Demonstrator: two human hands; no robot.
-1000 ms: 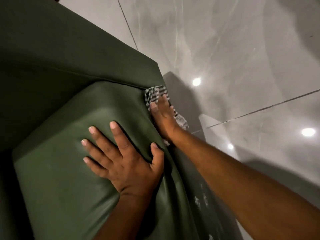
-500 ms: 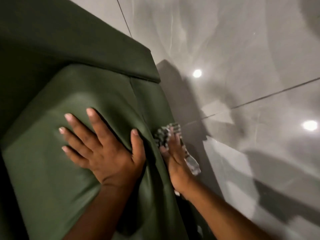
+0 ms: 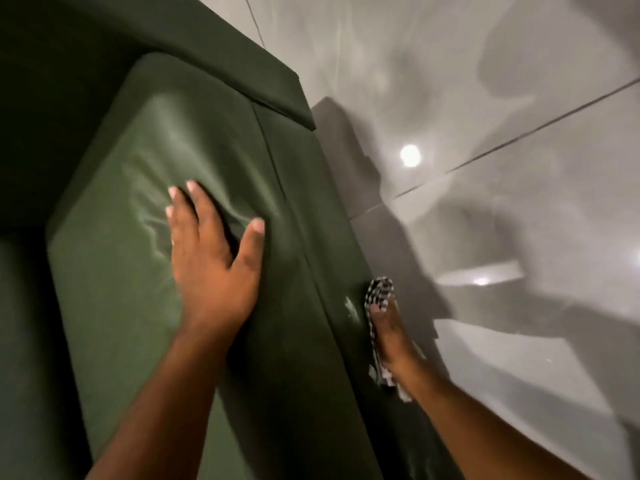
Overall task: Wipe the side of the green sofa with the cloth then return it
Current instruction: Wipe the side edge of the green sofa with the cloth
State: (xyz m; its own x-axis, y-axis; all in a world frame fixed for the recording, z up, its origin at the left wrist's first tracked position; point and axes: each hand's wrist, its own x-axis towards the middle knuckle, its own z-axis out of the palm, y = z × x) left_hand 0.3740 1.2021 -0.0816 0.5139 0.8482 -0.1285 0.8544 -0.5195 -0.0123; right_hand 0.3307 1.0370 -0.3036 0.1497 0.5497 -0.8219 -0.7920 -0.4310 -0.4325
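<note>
Cloth (image 3: 380, 293), b&w checked, is pinned flat against the outer side of the green sofa (image 3: 311, 209) under my right hand (image 3: 389, 336), fingers straight and pressing it to the fabric, w/ pale smudges (image 3: 351, 308) just beside it. My left hand (image 3: 211, 261) lies spread, palm down, on the seat cushion (image 3: 114, 271), gripping nothing. Glossy grey tile floor (image 3: 519, 209) to the right.

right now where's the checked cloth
In the head view, lower right: the black-and-white checked cloth is pressed under the right hand against the green sofa's outer side, above the grey floor.
</note>
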